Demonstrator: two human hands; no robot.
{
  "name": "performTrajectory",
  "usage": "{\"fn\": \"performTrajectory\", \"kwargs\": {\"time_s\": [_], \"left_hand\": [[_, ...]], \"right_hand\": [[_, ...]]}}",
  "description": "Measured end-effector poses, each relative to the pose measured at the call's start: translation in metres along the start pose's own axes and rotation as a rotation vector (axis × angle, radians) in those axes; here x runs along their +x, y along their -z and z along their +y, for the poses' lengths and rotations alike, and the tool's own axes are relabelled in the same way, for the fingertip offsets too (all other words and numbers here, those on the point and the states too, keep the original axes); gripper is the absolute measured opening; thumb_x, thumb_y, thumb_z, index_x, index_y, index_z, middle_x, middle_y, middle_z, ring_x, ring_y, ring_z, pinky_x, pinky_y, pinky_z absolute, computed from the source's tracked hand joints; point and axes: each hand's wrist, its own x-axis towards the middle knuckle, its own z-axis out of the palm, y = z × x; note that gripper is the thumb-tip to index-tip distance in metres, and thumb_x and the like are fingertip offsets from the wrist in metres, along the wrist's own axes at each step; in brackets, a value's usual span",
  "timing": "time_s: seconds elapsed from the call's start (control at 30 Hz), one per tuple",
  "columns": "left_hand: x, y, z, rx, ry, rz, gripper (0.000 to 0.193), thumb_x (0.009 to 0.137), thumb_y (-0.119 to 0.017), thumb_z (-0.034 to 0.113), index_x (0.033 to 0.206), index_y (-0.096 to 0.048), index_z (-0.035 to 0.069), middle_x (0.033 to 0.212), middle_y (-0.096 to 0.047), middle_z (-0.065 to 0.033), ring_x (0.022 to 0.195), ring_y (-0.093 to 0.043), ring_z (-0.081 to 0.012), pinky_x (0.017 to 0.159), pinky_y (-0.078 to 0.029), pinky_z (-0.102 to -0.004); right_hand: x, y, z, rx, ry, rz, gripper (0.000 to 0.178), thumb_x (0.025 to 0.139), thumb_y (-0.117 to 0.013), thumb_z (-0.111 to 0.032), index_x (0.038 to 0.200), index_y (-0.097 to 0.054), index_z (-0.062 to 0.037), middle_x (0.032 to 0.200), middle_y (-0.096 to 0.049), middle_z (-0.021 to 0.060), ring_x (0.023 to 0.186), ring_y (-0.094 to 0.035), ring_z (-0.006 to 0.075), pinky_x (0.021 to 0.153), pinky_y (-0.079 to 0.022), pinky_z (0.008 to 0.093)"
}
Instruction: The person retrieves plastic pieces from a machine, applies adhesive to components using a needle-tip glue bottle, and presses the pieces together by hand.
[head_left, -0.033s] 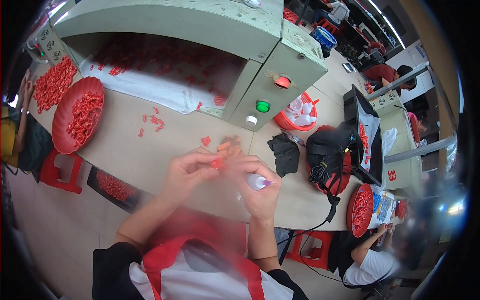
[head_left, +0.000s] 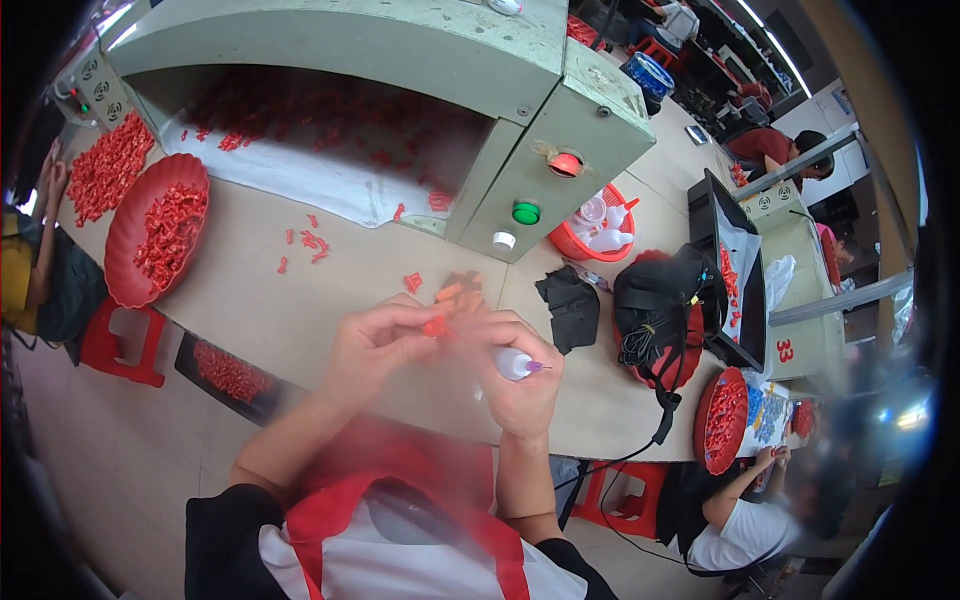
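My left hand (head_left: 378, 345) pinches a small red plastic piece (head_left: 435, 327) between thumb and fingertips. Close beside it, my right hand (head_left: 522, 385) is wrapped round a small white squeeze bottle (head_left: 512, 363) with a purple needle tip that points right, away from the piece. The right fingertips come near the red piece, but blur hides whether they touch it. Just beyond my hands lies a loose red piece (head_left: 412, 282) on the table, next to an orange-brown patch (head_left: 460, 292) that I cannot make out. Several more red pieces (head_left: 314, 243) are scattered farther left.
A pale green machine (head_left: 590, 130) with a wide opening stands ahead, red pieces on its white sheet (head_left: 300, 185). At left is a red scalloped bowl (head_left: 120, 240) of pieces. On the right are a red basket (head_left: 570, 243) of bottles, black cloth (head_left: 570, 310) and a black bag (head_left: 655, 285). People sit nearby.
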Motion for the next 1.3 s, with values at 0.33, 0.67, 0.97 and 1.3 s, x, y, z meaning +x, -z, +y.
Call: {"fn": "performTrajectory", "kwargs": {"time_s": [0.33,0.67,0.97,1.3], "left_hand": [[0.005,0.013,-0.002,0.145,0.113,-0.043,0.02,0.077,-0.058,-0.006,0.097,-0.06,-0.005,0.089,-0.056,-0.0118,0.076,-0.062,-0.0223,0.066,-0.052,-0.0285],[0.001,0.026,-0.021,-0.384,0.494,-0.494,0.034,0.078,-0.062,0.003,0.11,-0.054,0.0,0.093,-0.059,-0.0081,0.081,-0.059,-0.0179,0.07,-0.046,-0.025],[-0.004,0.035,-0.013,-0.547,0.463,-0.352,0.043,0.069,-0.07,0.003,0.109,-0.055,0.001,0.095,-0.059,-0.0113,0.075,-0.058,-0.0186,0.067,-0.045,-0.025],[0.012,0.004,0.034,0.872,-0.403,0.07,0.042,0.064,-0.073,-0.003,0.102,-0.055,-0.002,0.084,-0.055,-0.0085,0.067,-0.057,-0.0133,0.058,-0.047,-0.0198]], "right_hand": [[0.008,0.004,-0.004,-0.11,0.055,-0.029,0.01,0.068,-0.068,0.002,0.075,-0.062,0.001,0.081,-0.062,0.0111,0.074,-0.06,0.0174,0.068,-0.047,0.0272],[-0.019,0.019,0.011,-0.005,0.02,-0.137,0.01,0.066,-0.065,0.007,0.075,-0.063,0.0024,0.08,-0.059,0.0084,0.08,-0.056,0.0163,0.07,-0.044,0.027],[-0.014,0.03,0.041,-0.33,-0.285,0.071,0.02,0.07,-0.072,-0.017,0.083,-0.064,-0.0043,0.087,-0.062,0.009,0.078,-0.06,0.0204,0.071,-0.046,0.0291],[-0.001,0.016,0.065,-0.709,-0.176,0.176,0.012,0.072,-0.066,-0.013,0.078,-0.063,-0.0027,0.07,-0.061,0.0113,0.062,-0.06,0.0191,0.059,-0.046,0.0309]]}}
